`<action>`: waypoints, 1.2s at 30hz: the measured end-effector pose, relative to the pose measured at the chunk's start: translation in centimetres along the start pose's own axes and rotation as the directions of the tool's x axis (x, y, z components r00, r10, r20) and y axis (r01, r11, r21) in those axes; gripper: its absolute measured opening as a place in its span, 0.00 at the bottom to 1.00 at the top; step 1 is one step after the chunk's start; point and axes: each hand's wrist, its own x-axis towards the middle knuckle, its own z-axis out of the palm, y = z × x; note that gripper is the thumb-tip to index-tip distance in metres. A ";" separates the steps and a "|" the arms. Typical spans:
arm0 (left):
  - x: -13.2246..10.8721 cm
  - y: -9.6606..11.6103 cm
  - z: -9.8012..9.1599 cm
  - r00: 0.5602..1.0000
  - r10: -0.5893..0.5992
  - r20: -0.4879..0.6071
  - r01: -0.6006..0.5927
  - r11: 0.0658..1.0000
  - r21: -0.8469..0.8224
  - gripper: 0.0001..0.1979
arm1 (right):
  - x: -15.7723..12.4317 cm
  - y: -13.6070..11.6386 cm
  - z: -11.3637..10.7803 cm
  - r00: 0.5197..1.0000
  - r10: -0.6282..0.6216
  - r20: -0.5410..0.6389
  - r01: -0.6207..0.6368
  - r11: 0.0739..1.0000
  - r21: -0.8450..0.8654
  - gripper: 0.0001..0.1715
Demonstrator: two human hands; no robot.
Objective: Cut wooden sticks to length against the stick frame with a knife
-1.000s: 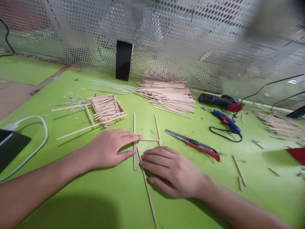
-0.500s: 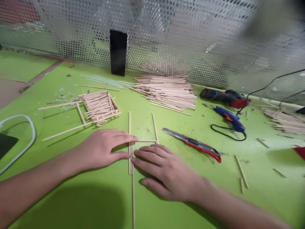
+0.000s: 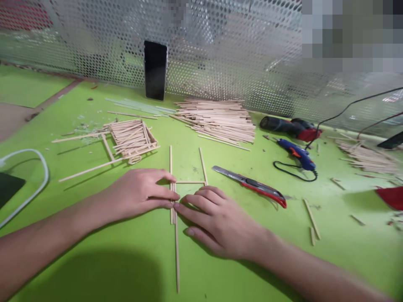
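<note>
Thin wooden sticks lie before me on the green table (image 3: 103, 235). My left hand (image 3: 141, 191) presses thumb and fingertips together on a small bundle of upright sticks (image 3: 172, 216). One long stick (image 3: 177, 260) runs from that bundle towards me. My right hand (image 3: 220, 220) rests palm down with its fingers stretched out, the index fingertip touching the long stick close to the left fingertips. Beyond the fingers, a short cross stick (image 3: 190, 182) spans between a left stick (image 3: 171, 157) and a right stick (image 3: 202, 163), whose near end is hidden by my right hand.
A box cutter (image 3: 252, 184) with its blade out lies right of my hands. Behind it are a blue glue gun (image 3: 297, 154) and a black-and-red tool (image 3: 288, 127). A stick pile (image 3: 217, 121), stick-built cart (image 3: 130, 136) and phone (image 3: 155, 70) stand farther back.
The long stick has slid away from me, so its near end now shows. My left fingers have moved down and closed over the bundle. The view has shifted slightly.
</note>
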 end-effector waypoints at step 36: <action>0.2 1.5 -0.1 0.982 -0.188 0.019 0.189 0.974 -0.126 0.15 | -3.7 8.0 -4.8 0.753 0.655 -0.056 -0.643 0.715 -0.273 0.26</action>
